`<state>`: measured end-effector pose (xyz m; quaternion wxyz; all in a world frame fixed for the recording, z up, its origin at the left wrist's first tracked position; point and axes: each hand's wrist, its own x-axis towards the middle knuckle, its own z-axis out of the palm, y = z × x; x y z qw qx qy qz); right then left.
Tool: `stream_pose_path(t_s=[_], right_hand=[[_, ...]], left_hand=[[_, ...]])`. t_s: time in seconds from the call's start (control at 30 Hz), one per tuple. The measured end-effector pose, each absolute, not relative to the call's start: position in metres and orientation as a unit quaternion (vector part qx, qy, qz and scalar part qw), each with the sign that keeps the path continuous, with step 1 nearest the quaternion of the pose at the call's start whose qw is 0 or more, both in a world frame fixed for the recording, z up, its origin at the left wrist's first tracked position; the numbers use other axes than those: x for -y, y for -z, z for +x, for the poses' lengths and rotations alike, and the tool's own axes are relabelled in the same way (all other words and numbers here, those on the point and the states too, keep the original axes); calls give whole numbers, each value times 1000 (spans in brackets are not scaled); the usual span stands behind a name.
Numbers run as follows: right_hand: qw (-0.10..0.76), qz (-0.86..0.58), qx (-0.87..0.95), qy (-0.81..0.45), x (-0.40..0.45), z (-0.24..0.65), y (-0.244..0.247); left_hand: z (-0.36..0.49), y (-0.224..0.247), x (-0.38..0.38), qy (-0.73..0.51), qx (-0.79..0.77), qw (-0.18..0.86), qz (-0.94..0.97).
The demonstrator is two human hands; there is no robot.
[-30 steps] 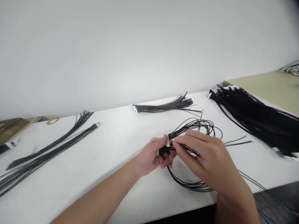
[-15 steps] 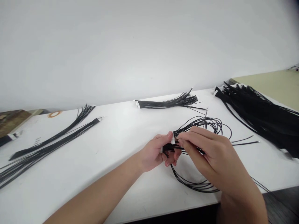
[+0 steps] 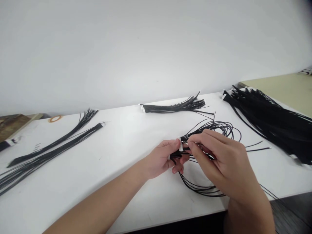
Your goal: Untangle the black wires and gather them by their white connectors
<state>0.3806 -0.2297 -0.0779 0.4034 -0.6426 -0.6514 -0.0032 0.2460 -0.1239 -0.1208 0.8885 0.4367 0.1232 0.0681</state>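
My left hand (image 3: 161, 158) is closed around a wire harness, thumb on top of its small white connector (image 3: 181, 145). Many thin black wires (image 3: 225, 125) fan out from the connector and loop to the right, and others hang in an arc below. Just right of the connector, my right hand (image 3: 223, 159) has thumb and forefinger pinched together on what looks like a single black wire; the fingertips largely hide it. Two loose wire ends (image 3: 259, 149) with bare tips stick out beyond the right hand.
Another bundle of black wires (image 3: 170, 108) lies at the back of the white table (image 3: 117, 146). Two longer bundles (image 3: 70, 138) are at left, near an orange ring mark (image 3: 55, 119). A large heap of black harnesses (image 3: 273, 123) covers the right side. A wall rises behind.
My right fingertips have drawn back slightly to the right, away from the connector. My left hand holds the harness almost in place. The view has shifted a little.
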Motion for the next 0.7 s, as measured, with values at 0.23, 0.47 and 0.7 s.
stream_pose_path(t_s=[0.23,0.47,0.7], right_hand=[[386,-653,651,31,229,382,80],[379,-649,657,57,229,383,79],[378,-650,658,46,229,384,79]], left_hand=[[248,120,128,-91,-124,872,465],[247,116,132,-101,-144,838,516],[248,117,133,-112,-147,826,532]])
